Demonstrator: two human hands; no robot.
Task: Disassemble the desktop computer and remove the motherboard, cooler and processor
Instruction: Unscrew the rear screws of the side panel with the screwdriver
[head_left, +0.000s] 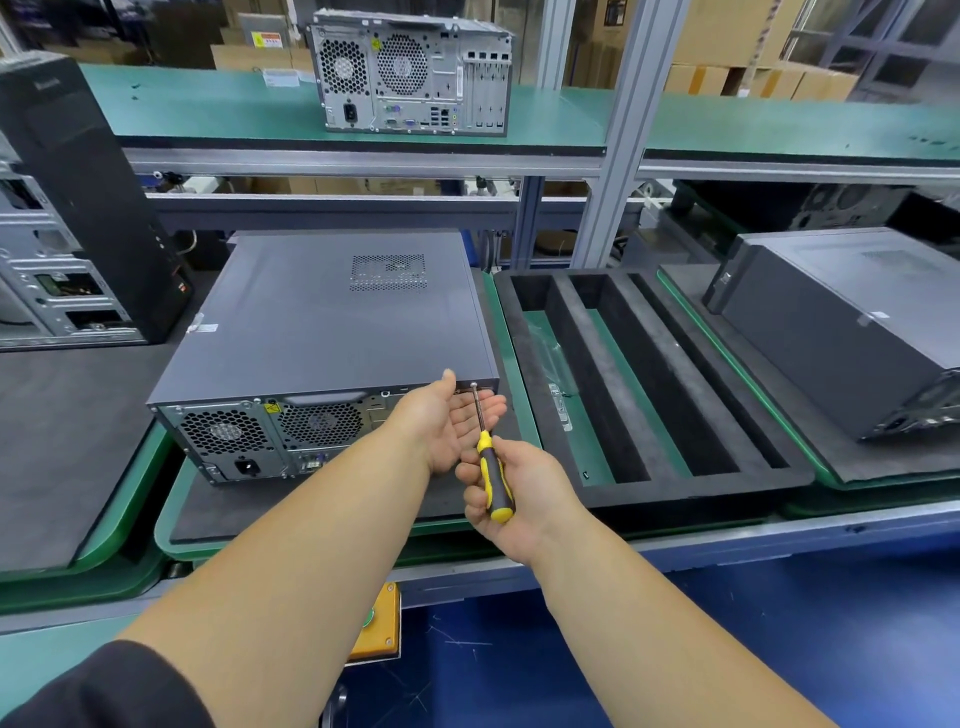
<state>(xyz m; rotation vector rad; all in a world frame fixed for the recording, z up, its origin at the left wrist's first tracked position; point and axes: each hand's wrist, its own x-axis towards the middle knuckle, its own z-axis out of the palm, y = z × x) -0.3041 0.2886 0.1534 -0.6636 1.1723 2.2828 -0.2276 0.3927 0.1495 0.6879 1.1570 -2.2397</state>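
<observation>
1. While the desktop computer (332, 332) lies on its side on a dark mat (311, 506), its rear panel with two fan grilles and a power socket is turned toward the camera
2. A yellow-and-black screwdriver (493, 475) is gripped in the right hand (511, 493), the fingers being curled round the handle
3. The metal shaft is angled up and away from the camera, and its tip is set against a screw (474, 385) at the upper right corner of the rear panel
4. The left hand (452, 421) is held open, palm up, just beneath the shaft and against the rear edge of the case; nothing is clasped in it
5. The side cover of the case, with its perforated vent patch, is seen closed on top
6. A black foam tray (660, 483) with long slots is placed just beside the computer on the right, and a clear plastic bag (548, 345) is seen in its leftmost slot
7. Another dark case (852, 327) is laid further right, and a second computer (410, 75) is stood on the green shelf (208, 109) behind
8. An opened chassis (47, 270) is seen at the left edge
</observation>
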